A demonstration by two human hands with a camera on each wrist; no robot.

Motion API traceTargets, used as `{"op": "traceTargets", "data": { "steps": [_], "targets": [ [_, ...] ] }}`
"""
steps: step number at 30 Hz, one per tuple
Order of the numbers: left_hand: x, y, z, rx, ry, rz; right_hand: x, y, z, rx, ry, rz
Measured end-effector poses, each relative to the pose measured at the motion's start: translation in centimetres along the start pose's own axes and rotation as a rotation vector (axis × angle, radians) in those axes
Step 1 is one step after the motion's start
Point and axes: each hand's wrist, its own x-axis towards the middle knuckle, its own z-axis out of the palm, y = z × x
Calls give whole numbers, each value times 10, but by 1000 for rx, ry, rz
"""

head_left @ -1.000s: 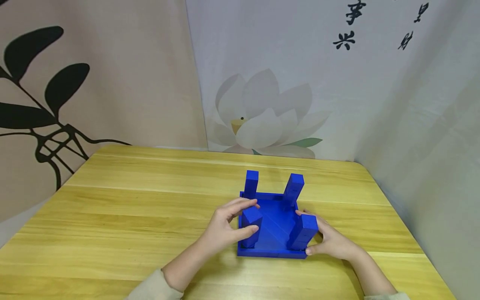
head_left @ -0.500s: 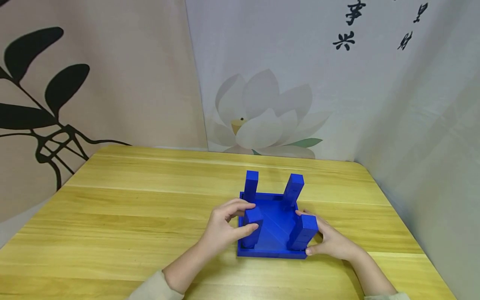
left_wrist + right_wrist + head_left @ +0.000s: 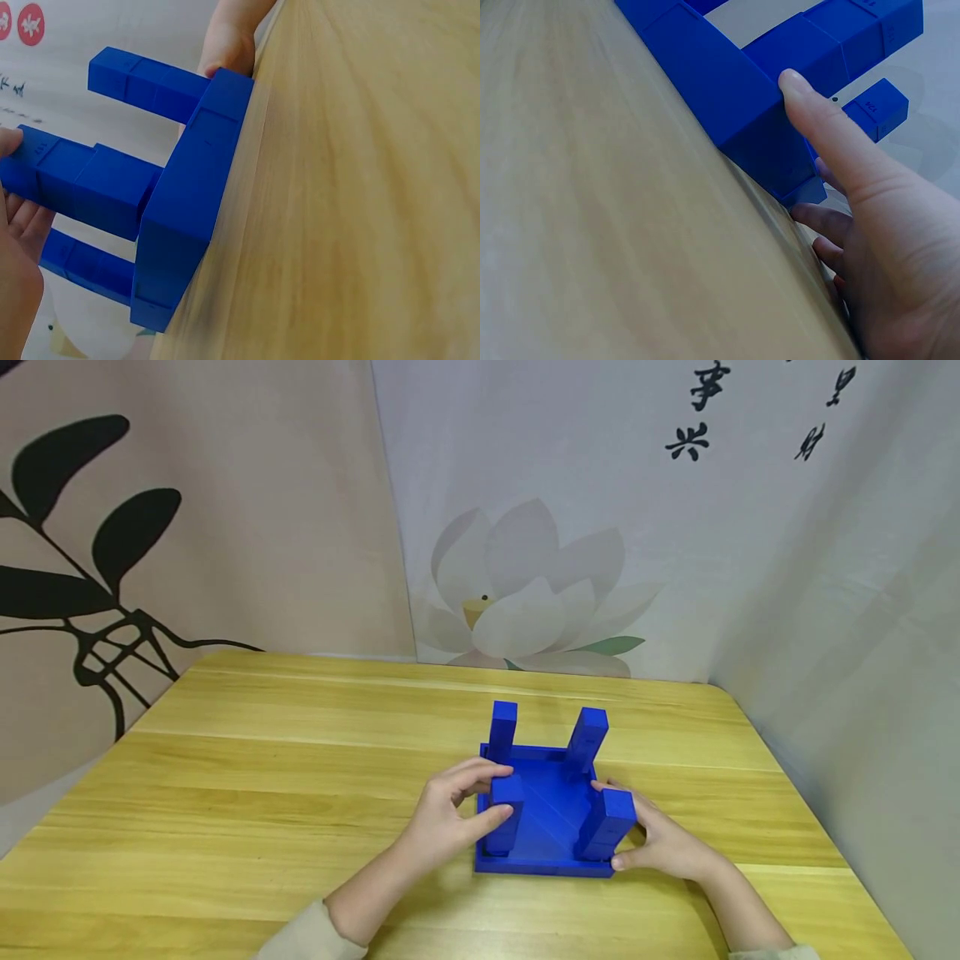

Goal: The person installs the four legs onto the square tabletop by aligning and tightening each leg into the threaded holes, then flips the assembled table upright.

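A square blue base with a raised rim point(image 3: 551, 867) lies on the table, and upright blue posts stand at its corners. With thumb and fingers my left hand point(image 3: 450, 810) grips the near-left post point(image 3: 505, 835) close to its top. In the left wrist view that post point(image 3: 112, 187) shows a stepped joint partway along. My right hand point(image 3: 663, 843) holds the base's near-right corner, thumb on the front rim and fingers along the right side. Beside it stands the near-right post point(image 3: 606, 827). The far-left post point(image 3: 502, 727) and far-right post point(image 3: 587, 735) stand untouched.
The wooden table point(image 3: 262, 802) spreads out around the base, mostly to its left. Behind it hangs a backdrop cloth point(image 3: 300, 527) with a printed flower and leaves. Another pale cloth point(image 3: 847, 635) borders the right side.
The near-left post has turned slightly, its top now more square with the base. My left fingers have shifted a little with it. The right hand and base look unmoved.
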Motion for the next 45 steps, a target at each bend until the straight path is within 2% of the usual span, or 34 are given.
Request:
{"op": "traceTargets", "data": {
  "steps": [6,13,21,36,41,45],
  "targets": [
    [1,0,1,17,-1,4,1,-1,0,0,0,-8],
    [0,2,2,25,64,-23,1,-1,0,8,-2,2],
    [1,1,1,-14,71,38,2,-2,0,-1,-1,6],
    [1,-2,-5,-46,-15,9,2,-1,0,-10,3,-22],
    [2,-1,-5,12,-40,-1,1,0,0,-5,0,-15],
    [2,0,-5,78,-50,22,1,0,0,-13,5,-6]
  ]
}}
